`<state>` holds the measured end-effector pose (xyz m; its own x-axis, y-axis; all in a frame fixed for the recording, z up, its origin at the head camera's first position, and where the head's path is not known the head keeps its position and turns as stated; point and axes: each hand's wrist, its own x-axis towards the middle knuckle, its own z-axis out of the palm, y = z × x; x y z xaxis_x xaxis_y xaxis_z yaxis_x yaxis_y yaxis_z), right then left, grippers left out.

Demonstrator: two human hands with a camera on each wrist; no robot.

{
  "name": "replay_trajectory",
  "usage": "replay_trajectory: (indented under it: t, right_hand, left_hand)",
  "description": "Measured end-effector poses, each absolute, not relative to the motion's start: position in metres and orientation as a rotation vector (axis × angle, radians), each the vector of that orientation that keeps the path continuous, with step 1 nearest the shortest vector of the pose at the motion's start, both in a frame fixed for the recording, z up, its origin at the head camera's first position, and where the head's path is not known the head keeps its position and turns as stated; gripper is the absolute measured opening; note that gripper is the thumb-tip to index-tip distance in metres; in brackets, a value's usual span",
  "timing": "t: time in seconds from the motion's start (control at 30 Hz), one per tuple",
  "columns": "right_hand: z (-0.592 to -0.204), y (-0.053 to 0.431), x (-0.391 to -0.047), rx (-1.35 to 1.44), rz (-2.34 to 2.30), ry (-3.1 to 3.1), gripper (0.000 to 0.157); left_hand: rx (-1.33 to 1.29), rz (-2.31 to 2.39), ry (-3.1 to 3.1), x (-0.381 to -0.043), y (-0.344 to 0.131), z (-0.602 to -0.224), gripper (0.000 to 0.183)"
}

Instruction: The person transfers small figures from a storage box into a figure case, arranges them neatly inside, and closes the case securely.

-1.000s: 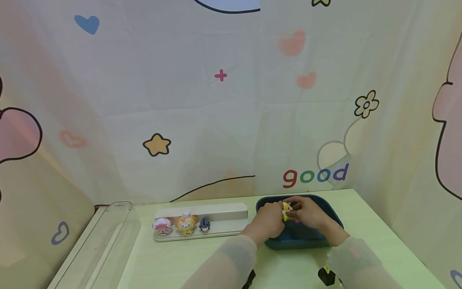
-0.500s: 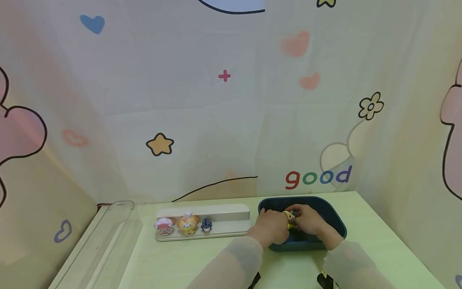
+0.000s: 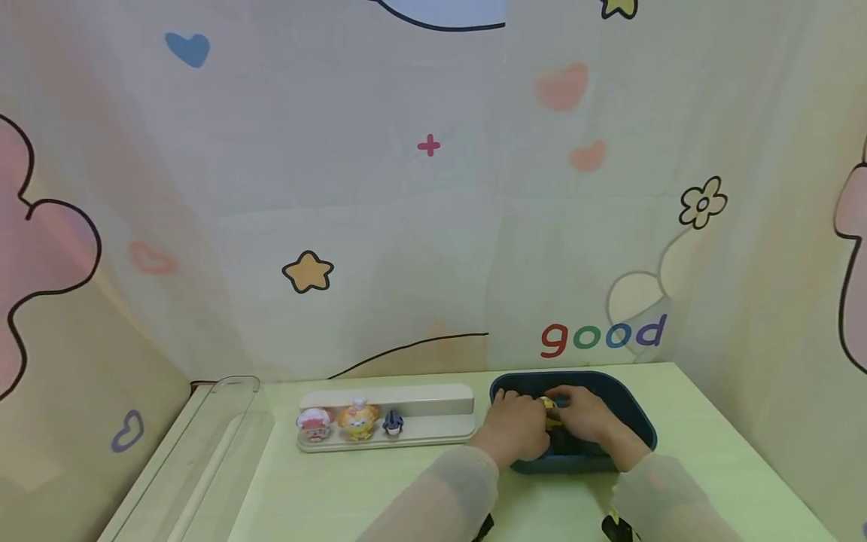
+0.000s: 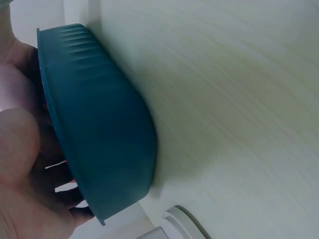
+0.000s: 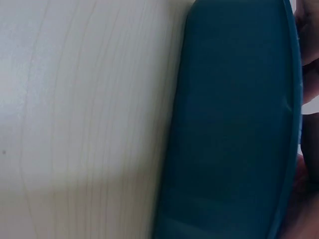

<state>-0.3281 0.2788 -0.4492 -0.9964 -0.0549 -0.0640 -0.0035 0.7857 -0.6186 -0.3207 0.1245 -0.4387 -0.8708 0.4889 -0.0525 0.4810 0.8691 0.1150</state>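
At the frame's lower right, your right hand (image 3: 588,416) seems to pinch the toy (image 3: 548,403) inside the bin (image 3: 569,465), while your left hand (image 3: 518,427) hides its own grip, so crowded fingers bumping together could make the toy slip.

The basin (image 4: 107,119) under the left hand (image 3: 516,427) looks like smooth plastic with a ribbed corner, the tabletop (image 3: 379,493) below that hand smooth and wood-grained, the tray (image 3: 436,429) to its left smooth off-white plastic, and the backdrop (image 3: 372,188) beyond matt, faintly creased cloth.
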Motion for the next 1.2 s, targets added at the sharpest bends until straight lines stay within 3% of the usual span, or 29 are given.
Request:
replay_trajectory:
  t: [0.3, 0.53, 0.83, 1.03, 1.2]
  right_hand:
    - [-0.428, 0.272, -0.317, -0.040, -1.008, 3.018, 0.035]
    - [-0.413, 0.233, -0.299, -0.089, -1.331, 3.002, 0.027]
    - [-0.419, 0.182, -0.290, -0.088, -1.636, 2.959, 0.020]
    - [-0.429, 0.144, -0.284, -0.220, -1.797, 2.710, 0.023]
    - [-0.432, 0.111, -0.283, -0.369, -1.908, 2.382, 0.036]
  left_hand:
    - [0.869, 0.360, 3.090, -0.312, 0.100, -0.421, 0.042]
    - [0.785, 0.873, 3.089, -0.306, 0.055, -0.421, 0.037]
    - [0.690, 1.165, 3.041, -0.294, -0.001, -0.423, 0.037]
    - [0.506, 1.376, 3.121, -0.281, -0.043, -0.433, 0.042]
    - [0.196, 1.513, 3.094, -0.267, -0.084, -0.437, 0.046]
